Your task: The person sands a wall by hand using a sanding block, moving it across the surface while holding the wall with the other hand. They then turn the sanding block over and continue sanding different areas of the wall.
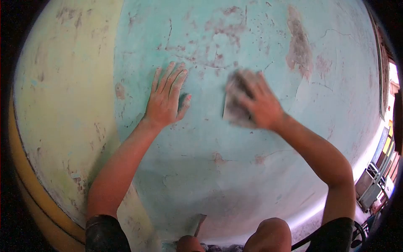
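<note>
A painted turquoise wall with cracks and dark scuffs fills most of the head view. My left hand lies against it, fingers stretched upward and dusted with pale powder; it holds nothing. To its right, my right hand presses a greyish sheet of sandpaper to the surface. Motion smears those fingers and part of the sheet, whose straight left edge shows beside the hand.
Pale yellow paint covers the wall's left part. A bare grey patch shows at upper right. Below are my knees and a thin flat object I cannot identify. Assorted clutter stands at far right.
</note>
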{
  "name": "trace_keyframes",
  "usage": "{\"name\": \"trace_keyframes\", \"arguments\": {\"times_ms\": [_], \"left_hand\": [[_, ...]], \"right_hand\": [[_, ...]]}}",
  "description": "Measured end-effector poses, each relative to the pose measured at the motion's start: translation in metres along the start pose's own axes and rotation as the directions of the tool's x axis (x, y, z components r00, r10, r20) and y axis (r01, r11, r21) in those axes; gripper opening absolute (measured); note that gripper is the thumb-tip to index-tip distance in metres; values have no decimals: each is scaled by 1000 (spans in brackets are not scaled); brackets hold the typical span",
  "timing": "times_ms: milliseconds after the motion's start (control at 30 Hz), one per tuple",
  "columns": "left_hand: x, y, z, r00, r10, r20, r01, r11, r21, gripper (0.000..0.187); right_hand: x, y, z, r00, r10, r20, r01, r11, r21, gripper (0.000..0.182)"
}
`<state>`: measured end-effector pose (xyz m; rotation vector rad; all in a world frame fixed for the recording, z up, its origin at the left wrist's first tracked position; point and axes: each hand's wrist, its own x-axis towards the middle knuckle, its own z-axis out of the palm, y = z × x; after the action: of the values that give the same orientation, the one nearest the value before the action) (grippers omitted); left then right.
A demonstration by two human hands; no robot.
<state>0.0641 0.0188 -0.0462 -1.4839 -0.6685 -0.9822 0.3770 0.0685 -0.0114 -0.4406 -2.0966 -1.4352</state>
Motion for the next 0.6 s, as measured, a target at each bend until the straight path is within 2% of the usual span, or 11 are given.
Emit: {"name": "trace_keyframes", "arguments": {"times_ms": [33,100,133,200,233,333,367,433,467,533,600], "left_hand": [[0,0,0,1000,-2,-3,2,1000,-6,66],[2,-2,-1,1000,11,-6,-11,1000,2,66],[1,0,-1,1000,11,-8,-11,1000,-2,66],[0,0,0,1000,4,-10,-4,1000,-9,67],[0,-1,0,1000,16,-8,-16,1000,-4,67],[-2,2,0,1000,4,23,-4,1000,-9,68],[-1,2,0,999,15,28,-15,1000,-6,68],[-1,2,1,1000,8,-4,-8,1000,-16,68],[-2,2,1,1000,8,1,-8,1000,-22,68],[-2,2,0,1000,-1,18,1,1000,-21,67],[-3,4,-1,1000,-8,15,8,999,-31,66]], "right_hand": [[-6,-6,-3,988,-147,48,142,984,104,93],[-1,13,-6,972,-215,93,198,966,166,94],[5,26,-6,998,-59,-38,64,985,158,95],[11,33,-13,949,226,-217,-197,969,149,97],[9,27,-11,951,226,-213,-197,969,148,97],[-9,-5,3,974,-225,12,223,971,81,94],[-15,-13,-3,942,-332,52,308,914,263,95],[-9,9,-6,961,-264,76,232,928,292,99],[-5,26,-9,993,-111,-49,120,956,269,100],[-4,41,-15,947,206,-247,-144,958,247,99],[-15,24,-8,980,103,-173,-66,976,208,98]]}}
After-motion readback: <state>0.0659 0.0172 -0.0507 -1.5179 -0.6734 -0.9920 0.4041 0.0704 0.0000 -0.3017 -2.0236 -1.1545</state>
